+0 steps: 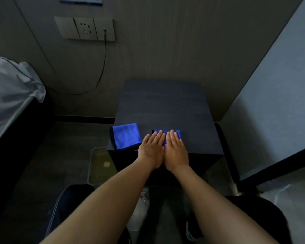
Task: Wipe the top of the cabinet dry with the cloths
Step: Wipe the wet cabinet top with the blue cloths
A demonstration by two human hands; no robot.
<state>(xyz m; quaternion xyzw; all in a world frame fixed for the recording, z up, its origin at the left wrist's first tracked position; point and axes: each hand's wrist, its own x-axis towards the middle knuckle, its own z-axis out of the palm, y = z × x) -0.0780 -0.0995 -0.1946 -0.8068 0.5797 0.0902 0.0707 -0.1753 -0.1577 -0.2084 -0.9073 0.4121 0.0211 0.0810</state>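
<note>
A dark cabinet [165, 106] stands against the wall with its flat top facing me. One folded blue cloth [126, 135] lies at the top's front left corner, its edge hanging slightly over. A second blue cloth [178, 133] lies near the front edge, mostly covered by my hands. My left hand [151, 148] and my right hand [175, 148] lie side by side, fingers straight, pressing flat on this cloth.
A bed with grey bedding [9, 95] is on the left. A wall socket panel [85, 29] has a black cable [102, 67] hanging down. A clear bin [99, 164] sits on the floor left of the cabinet. A pale wall [271, 111] closes the right side.
</note>
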